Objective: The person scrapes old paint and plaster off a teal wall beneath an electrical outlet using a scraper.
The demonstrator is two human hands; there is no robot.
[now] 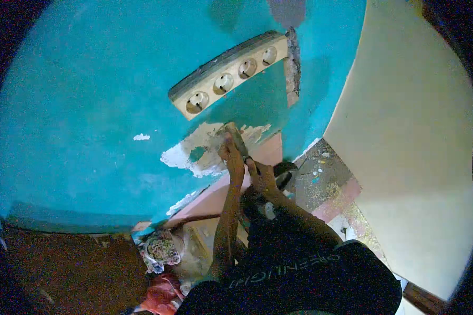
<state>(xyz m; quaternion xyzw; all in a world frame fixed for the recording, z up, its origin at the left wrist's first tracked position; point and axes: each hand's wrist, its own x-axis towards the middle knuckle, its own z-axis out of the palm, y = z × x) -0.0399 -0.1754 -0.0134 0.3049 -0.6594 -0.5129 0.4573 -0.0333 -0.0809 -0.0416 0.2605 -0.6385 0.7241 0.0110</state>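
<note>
My left hand is closed round the front of a long greyish tool, whose exact kind I cannot make out. Behind it, my right hand wraps round the tool's rear part, close to my body. The tool's front end lies at a bare, scraped patch in the turquoise wall, where paint is gone and pale plaster shows. A strip with several round sockets is on the wall just above the patch.
A cream surface rises on the right. Paint chips and dust lie on the floor beside it. At lower left are a brown surface, a patterned bag of debris and a red cloth. A pink band edges the wall's base.
</note>
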